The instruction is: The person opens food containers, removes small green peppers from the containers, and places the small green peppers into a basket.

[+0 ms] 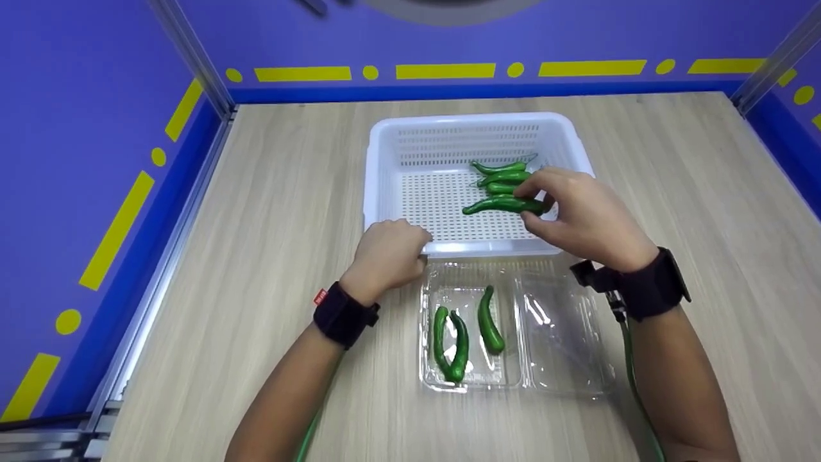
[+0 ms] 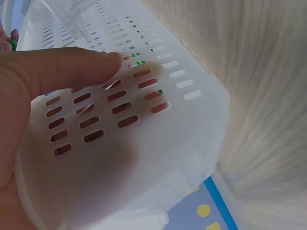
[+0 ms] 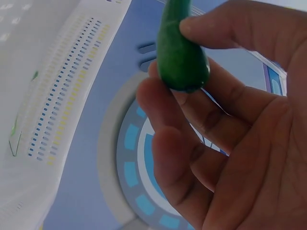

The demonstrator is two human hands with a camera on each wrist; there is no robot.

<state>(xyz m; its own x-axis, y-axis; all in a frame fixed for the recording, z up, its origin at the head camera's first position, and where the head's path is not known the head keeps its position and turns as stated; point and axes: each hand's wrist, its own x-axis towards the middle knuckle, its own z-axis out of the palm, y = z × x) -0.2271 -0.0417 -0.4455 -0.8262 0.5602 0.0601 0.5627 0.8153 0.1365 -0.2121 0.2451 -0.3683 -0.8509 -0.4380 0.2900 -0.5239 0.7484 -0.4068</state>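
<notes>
On the wooden table (image 1: 673, 192): a white basket (image 1: 385, 138), with a clear tray (image 1: 558, 333) just in front, three green peppers in its left half. Left hand (image 1: 388, 253) curled over the basket's near rim, holding on. Good to keep it steady. Right hand (image 1: 580, 215) pinching one green pepper (image 1: 503, 205) by its thick end, just above the basket floor. Best to hold gently, keep the pepper level, and lift clear of the rim.
</notes>
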